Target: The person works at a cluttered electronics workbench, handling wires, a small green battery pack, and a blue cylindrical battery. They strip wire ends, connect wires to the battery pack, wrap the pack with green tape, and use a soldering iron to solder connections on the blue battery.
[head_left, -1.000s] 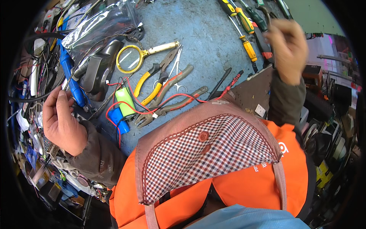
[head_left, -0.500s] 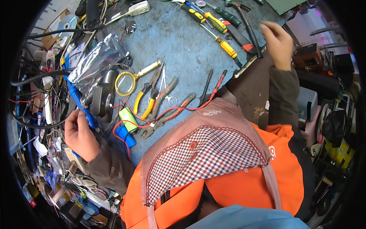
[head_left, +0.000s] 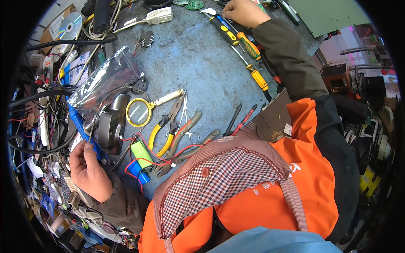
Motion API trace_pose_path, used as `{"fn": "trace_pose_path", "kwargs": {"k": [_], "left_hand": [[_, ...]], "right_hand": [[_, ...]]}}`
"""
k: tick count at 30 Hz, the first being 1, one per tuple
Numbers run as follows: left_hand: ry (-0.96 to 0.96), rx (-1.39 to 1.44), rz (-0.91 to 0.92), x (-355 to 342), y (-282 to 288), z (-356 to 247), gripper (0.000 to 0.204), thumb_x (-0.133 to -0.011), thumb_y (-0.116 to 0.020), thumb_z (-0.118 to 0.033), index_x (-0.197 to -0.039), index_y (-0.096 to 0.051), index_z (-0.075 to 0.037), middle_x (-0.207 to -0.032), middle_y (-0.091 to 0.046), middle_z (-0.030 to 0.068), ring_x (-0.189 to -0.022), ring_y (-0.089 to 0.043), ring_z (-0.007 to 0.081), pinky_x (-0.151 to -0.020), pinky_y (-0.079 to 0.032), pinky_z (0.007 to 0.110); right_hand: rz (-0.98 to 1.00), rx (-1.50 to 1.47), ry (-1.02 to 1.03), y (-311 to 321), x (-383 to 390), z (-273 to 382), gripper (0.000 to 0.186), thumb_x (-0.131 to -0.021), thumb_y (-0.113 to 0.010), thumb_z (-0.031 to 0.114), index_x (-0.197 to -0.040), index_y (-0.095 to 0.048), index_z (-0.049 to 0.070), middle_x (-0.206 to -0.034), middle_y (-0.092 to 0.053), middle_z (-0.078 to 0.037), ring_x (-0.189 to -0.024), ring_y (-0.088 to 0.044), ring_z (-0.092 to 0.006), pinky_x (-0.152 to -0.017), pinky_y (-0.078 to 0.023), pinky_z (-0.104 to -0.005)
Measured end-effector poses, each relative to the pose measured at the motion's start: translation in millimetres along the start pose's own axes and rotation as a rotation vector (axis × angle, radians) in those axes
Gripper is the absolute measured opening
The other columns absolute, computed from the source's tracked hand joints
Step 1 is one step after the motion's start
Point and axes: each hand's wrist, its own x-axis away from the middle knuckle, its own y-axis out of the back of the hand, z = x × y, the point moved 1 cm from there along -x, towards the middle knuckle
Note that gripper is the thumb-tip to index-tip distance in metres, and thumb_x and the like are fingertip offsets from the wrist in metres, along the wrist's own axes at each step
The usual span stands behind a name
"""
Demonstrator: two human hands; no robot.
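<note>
Far right on the bench (head_left: 198, 63), the sleeve (head_left: 289, 57), if lowered, could roll the green-and-orange screwdriver (head_left: 249, 46); whether the right hand (head_left: 244, 12) or left hand (head_left: 90, 175) fingers grip anything, I cannot tell.

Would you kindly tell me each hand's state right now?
Left hand: loosely curled beside the blue tool; whether it grips anything cannot be told.
Right hand: bent near the yellow-and-black tool; grip cannot be told.
</note>
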Motion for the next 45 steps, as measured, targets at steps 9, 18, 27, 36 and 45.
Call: {"fn": "trace_pose_path", "kwargs": {"k": [9,18,27,36,45], "left_hand": [[0.012,-0.007,0.011,-2,0,1,0.02,-0.106,-0.071,-0.01,-0.119,-0.074,0.005,-0.101,-0.074,0.0048,-0.089,-0.062,0.0081,-0.078,-0.048,0.023],[0.016,0.032,0.015,0,-2,-2,0.02,-0.106,-0.071,-0.009,-0.119,-0.074,0.005,-0.101,-0.074,0.0048,-0.089,-0.063,0.0081,-0.078,-0.048,0.022],[0.031,0.028,0.031,0,-3,-5,0.021,-0.106,-0.071,-0.009,-0.12,-0.073,0.006,-0.102,-0.073,0.0041,-0.089,-0.062,0.0071,-0.078,-0.047,0.021],[0.016,0.029,0.034,1,-3,-6,0.02,-0.106,-0.071,-0.009,-0.12,-0.073,0.006,-0.101,-0.072,0.0027,-0.087,-0.061,0.0058,-0.077,-0.046,0.02],[0.015,0.023,0.024,2,-6,-14,0.017,-0.105,-0.071,-0.006,-0.118,-0.074,0.005,-0.101,-0.072,0.0015,-0.086,-0.06,0.0051,-0.076,-0.046,0.02]], "right_hand": [[0.043,-0.159,-0.066,6,-3,7,0.022,-0.088,-0.072,0.029,-0.095,-0.085,0.012,-0.091,-0.08,-0.014,-0.09,-0.077,-0.0303,-0.086,-0.057,-0.0415],[-0.106,-0.171,-0.057,3,-24,-4,0.021,-0.089,-0.074,0.026,-0.097,-0.085,0.01,-0.09,-0.081,-0.014,-0.086,-0.079,-0.0284,-0.082,-0.06,-0.0419],[-0.065,0.075,0.055,2,-5,-3,0.024,-0.087,-0.074,0.03,-0.099,-0.087,0.014,-0.093,-0.081,-0.017,-0.09,-0.078,-0.0347,-0.091,-0.06,-0.0436],[-0.032,0.123,-0.029,3,-11,4,0.026,-0.088,-0.068,0.028,-0.096,-0.086,0.01,-0.093,-0.08,-0.019,-0.093,-0.078,-0.0372,-0.091,-0.059,-0.0475],[-0.096,0.016,-0.065,17,-7,28,0.022,-0.087,-0.069,0.024,-0.094,-0.082,0.008,-0.096,-0.079,-0.02,-0.096,-0.077,-0.0376,-0.086,-0.058,-0.0495]]}}
